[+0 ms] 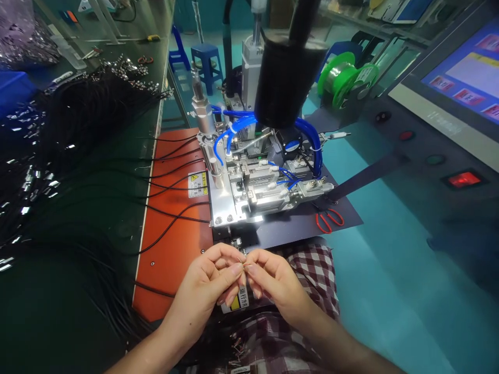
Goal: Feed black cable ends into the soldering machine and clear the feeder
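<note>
Just in front of the machine, my left hand [208,280] and my right hand [278,280] meet fingertip to fingertip. Both pinch thin, reddish and pale wire ends [244,264] between thumb and forefinger. A black cable [154,288] runs over the orange plate [175,246] and passes out of sight behind my left hand; whether it joins these wires I cannot tell. Beyond my fingers stands the metal machine [230,205] with blue air hoses [241,124]. Several black cables [175,218] lead into its left side. Under my hands is a yellow and white label [236,301].
Bundles of black cables [89,104] with shiny ends cover the dark bench at left. Red-handled scissors [329,221] lie on the machine's base at right. A black nozzle [288,78] hangs overhead. Green wire spools [339,78] and a control panel [448,130] stand to the right.
</note>
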A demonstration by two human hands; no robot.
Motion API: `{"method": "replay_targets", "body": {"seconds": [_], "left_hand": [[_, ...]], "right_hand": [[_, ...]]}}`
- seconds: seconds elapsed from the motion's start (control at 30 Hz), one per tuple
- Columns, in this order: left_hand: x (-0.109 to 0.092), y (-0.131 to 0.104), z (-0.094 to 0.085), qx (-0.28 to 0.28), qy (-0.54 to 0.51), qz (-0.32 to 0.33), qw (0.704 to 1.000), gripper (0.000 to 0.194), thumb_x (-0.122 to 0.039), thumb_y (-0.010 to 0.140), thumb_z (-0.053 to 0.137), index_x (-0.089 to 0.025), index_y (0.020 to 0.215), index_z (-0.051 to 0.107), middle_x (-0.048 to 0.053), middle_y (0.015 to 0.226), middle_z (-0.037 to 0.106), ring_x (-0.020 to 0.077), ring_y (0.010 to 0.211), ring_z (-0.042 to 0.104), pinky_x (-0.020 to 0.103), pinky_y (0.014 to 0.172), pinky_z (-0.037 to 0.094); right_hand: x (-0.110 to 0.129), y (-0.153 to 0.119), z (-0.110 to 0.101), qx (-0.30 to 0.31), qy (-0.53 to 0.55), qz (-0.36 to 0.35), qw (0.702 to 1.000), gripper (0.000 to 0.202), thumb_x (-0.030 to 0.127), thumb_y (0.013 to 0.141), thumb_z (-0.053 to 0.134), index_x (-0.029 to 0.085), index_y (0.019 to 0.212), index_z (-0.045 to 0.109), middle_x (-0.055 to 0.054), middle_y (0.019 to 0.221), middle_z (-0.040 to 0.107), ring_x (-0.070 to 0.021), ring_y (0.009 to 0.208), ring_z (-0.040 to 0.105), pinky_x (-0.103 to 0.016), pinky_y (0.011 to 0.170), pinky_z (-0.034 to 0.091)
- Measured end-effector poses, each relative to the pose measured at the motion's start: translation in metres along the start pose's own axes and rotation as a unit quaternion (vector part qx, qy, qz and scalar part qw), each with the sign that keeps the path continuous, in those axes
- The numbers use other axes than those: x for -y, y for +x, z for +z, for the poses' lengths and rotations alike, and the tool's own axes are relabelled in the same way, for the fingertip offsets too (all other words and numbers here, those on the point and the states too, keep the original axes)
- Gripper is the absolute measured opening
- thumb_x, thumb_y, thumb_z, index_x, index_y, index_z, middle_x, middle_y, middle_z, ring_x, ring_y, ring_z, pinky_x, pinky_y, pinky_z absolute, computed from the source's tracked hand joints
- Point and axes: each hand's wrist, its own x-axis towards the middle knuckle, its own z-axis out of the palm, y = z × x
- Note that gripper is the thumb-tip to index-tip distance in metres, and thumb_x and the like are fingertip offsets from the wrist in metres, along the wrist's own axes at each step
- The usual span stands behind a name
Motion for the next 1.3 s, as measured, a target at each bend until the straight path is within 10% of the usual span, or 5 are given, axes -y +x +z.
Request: {"method": "replay_targets", "body": {"seconds": [1.3], "left_hand": [[0.004, 0.003, -0.002, -0.017, 0.026, -0.01, 0.999, 0.02, -0.035, 0.085, 0.064, -0.015, 0.084, 0.063, -0.003, 0.062, 0.058, 0.0025, 0.043, 0.035, 0.022, 0.045, 0.019]], "right_hand": [[0.007, 0.0, -0.008, -0.08, -0.105, -0.036, 0.991, 0.02, 0.034, 0.075, 0.069, 0.016, 0.073, 0.062, 0.002, 0.063, 0.055, -0.0104, 0.057, 0.049, -0.024, 0.053, 0.04]]}}
